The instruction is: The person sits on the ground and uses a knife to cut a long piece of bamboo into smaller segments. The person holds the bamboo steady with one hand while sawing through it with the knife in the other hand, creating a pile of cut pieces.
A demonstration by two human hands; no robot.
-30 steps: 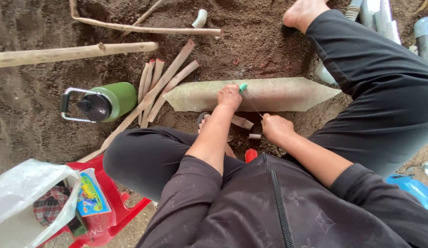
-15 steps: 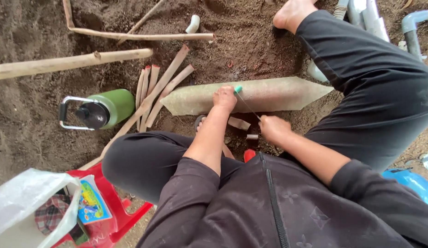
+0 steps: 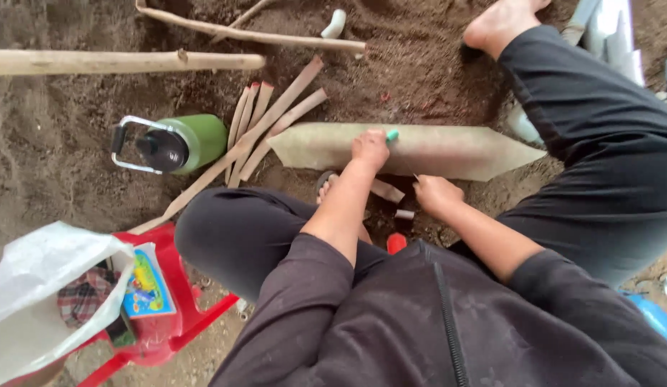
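Left hand: the left hand point(image 3: 369, 149) is pressed on the pointed flat board point(image 3: 448, 150), fingers curled round a small green object point(image 3: 392, 134).
Right hand: the right hand point(image 3: 435, 193) is closed at the board's near edge; what is gripped cannot be told.
Board: laid on soil at the centre, pointing to 3 o'clock.
Flask: a green flask point(image 3: 179, 142) is seen at 9 o'clock of the board, beside thin wooden strips point(image 3: 265, 129).

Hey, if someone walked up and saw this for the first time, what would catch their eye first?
Probably the wide flat tan board with pointed ends, lying on the dark soil at centre, with the left hand pressed on it holding something small and green, and the right hand at its near edge. Next, the green flask with a black lid lying on its side to the left, beside thin wooden strips. At bottom left, a red plastic stool.
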